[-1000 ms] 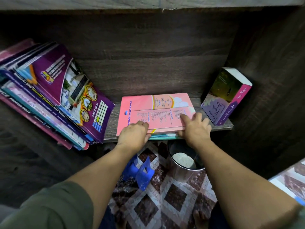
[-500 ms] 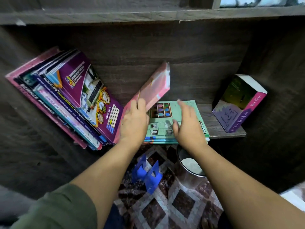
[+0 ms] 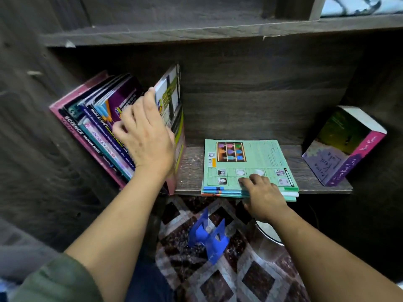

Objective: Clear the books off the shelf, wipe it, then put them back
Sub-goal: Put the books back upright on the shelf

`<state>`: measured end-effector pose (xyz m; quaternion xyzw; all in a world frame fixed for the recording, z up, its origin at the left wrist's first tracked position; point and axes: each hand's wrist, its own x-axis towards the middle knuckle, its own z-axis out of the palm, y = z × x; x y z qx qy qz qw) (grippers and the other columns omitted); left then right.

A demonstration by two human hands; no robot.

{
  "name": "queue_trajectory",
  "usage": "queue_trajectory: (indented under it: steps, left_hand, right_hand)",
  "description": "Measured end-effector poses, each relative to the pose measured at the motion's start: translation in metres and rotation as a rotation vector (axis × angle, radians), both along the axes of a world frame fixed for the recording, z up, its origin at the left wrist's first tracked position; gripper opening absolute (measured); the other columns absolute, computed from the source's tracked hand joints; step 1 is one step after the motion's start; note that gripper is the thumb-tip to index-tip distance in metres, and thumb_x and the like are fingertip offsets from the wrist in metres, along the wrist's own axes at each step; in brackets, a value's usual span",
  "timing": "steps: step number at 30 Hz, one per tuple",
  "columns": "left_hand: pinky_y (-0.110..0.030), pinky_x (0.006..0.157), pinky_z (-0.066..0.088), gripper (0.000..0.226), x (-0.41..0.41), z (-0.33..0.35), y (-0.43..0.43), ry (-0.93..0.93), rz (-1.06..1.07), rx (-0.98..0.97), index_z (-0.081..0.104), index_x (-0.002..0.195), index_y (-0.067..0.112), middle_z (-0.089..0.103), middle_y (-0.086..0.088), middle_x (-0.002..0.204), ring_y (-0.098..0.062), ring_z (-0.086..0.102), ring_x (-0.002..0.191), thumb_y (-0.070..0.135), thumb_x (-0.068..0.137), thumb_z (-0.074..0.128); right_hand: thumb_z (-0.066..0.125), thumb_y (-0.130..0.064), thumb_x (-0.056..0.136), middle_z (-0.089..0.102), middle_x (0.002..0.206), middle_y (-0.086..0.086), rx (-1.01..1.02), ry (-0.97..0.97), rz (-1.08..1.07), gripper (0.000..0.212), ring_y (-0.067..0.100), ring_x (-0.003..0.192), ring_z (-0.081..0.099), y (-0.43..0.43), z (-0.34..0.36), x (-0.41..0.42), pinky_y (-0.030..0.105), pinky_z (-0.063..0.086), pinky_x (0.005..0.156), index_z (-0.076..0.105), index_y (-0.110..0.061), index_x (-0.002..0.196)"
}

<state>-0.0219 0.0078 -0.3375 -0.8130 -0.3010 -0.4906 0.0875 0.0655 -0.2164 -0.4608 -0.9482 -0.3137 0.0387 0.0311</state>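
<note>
A dark wooden shelf (image 3: 190, 171) holds a row of books (image 3: 91, 129) leaning left. My left hand (image 3: 146, 136) presses flat against them and props a thin pink-backed book (image 3: 172, 99) upright beside them. A small stack topped by a green book (image 3: 250, 155) lies flat in the middle of the shelf. My right hand (image 3: 263, 192) grips the stack's front edge, fingers curled on the green cover. A thick purple book (image 3: 344, 147) leans against the right wall.
Below the shelf, a blue plastic bookend (image 3: 207, 236) lies on a patterned mat (image 3: 218, 280). A metal bin (image 3: 270, 234) stands under my right wrist. Another shelf board (image 3: 196, 31) runs overhead. Dark side panels close in left and right.
My left hand lifted the pink book off the flat stack and stood it against the leaning row. My right hand slid back to the green book's front edge.
</note>
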Motion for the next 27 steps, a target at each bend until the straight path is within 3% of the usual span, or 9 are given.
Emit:
queue_trajectory:
  steps: [5,10,17,20,22,25,27]
  left_hand:
    - [-0.053,0.103,0.024,0.083,-0.008,0.004,0.011,0.017,0.091,-0.176,0.029,0.145,0.016,0.038,-0.011,0.141,-0.036,0.035,0.129,0.022,0.074,0.07]
    - [-0.053,0.095,0.037,0.084,-0.007,-0.008,0.039,0.054,0.293,-0.161,0.027,0.144,0.017,0.039,-0.015,0.145,-0.035,0.04,0.13,0.014,0.075,0.075]
    - [-0.058,0.105,0.027,0.082,-0.006,-0.017,0.031,0.124,0.269,-0.165,0.026,0.146,0.018,0.017,-0.025,0.156,-0.045,0.021,0.142,0.012,0.077,0.071]
    - [-0.06,0.109,0.017,0.087,-0.004,-0.02,0.009,0.206,0.09,-0.185,0.024,0.148,0.021,0.005,-0.022,0.159,-0.046,0.009,0.144,0.019,0.075,0.071]
    - [-0.058,0.108,0.019,0.084,0.001,-0.03,-0.007,0.312,-0.088,-0.1,0.033,0.145,0.022,0.009,-0.019,0.159,-0.043,0.013,0.143,0.026,0.072,0.073]
    - [-0.052,0.102,0.03,0.078,0.012,-0.06,-0.032,0.578,-0.366,0.062,0.046,0.138,0.019,0.028,-0.015,0.153,-0.036,0.028,0.135,0.034,0.067,0.076]
    - [-0.05,0.106,0.028,0.073,0.014,-0.079,-0.05,0.82,-0.497,0.13,0.042,0.141,0.021,0.029,-0.01,0.153,-0.032,0.027,0.138,0.039,0.076,0.07]
  right_hand:
    - [0.057,-0.032,0.092,0.031,0.148,0.004,-0.002,0.018,0.002,0.066,0.026,0.134,0.031,-0.001,0.002,0.001,0.041,0.03,0.109,0.024,-0.029,0.149]
    - [0.057,-0.028,0.093,0.027,0.153,0.002,-0.007,0.03,-0.003,0.067,0.024,0.14,0.026,-0.003,-0.001,0.006,0.039,0.027,0.111,0.022,-0.035,0.15]
    - [0.056,-0.027,0.093,0.028,0.154,0.002,0.001,0.024,-0.006,0.065,0.025,0.14,0.027,-0.005,-0.001,0.009,0.041,0.027,0.112,0.024,-0.037,0.149]
    - [0.058,-0.04,0.091,0.031,0.15,0.005,-0.032,-0.026,-0.088,0.068,0.03,0.137,0.029,-0.01,0.001,0.01,0.045,0.026,0.111,0.024,-0.036,0.148]
    - [0.057,-0.057,0.086,0.028,0.15,0.011,-0.077,-0.027,-0.222,0.074,0.039,0.137,0.025,-0.016,0.001,0.013,0.051,0.023,0.112,0.021,-0.036,0.147]
    - [0.054,-0.073,0.079,0.013,0.156,0.017,-0.122,0.105,-0.388,0.088,0.051,0.14,0.015,-0.024,0.002,0.02,0.056,0.016,0.113,0.012,-0.039,0.148]
    - [0.058,-0.072,0.078,0.01,0.156,0.017,-0.089,0.174,-0.418,0.089,0.052,0.137,0.019,-0.028,0.002,0.022,0.056,0.02,0.112,0.012,-0.042,0.148]
